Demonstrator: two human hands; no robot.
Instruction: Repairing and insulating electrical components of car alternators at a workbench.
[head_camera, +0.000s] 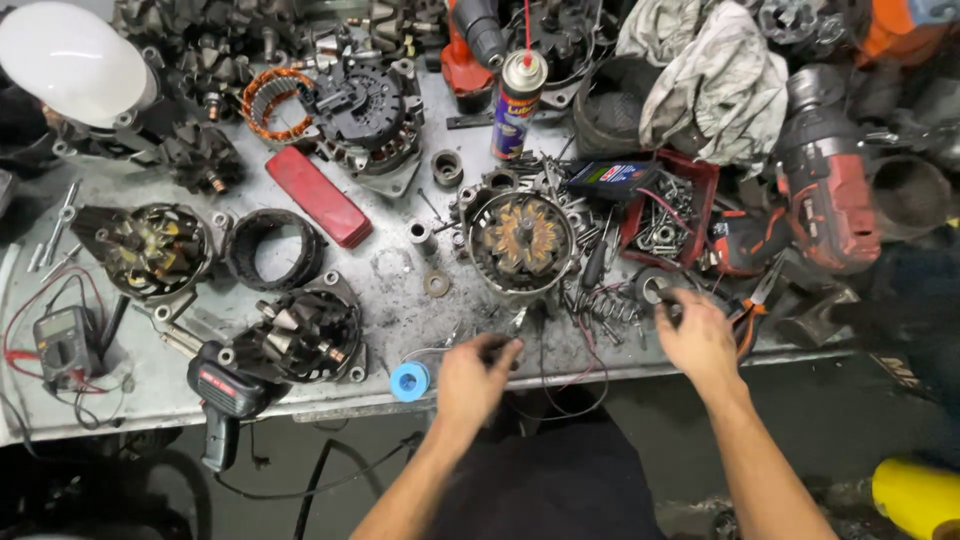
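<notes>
The alternator housing (520, 240) lies face-up on the worktop (390, 290), just beyond both hands. The left hand (472, 378) has its grip curled on a small dark part at the worktop's edge, beside a blue tape roll (410, 381). The right hand (697, 335) pinches something small; what, I cannot tell.

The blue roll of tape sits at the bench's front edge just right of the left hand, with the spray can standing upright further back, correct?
Not quite. In the head view the blue roll of tape sits just left of the left hand, at the bench's front edge. The spray can does stand upright further back.
</notes>
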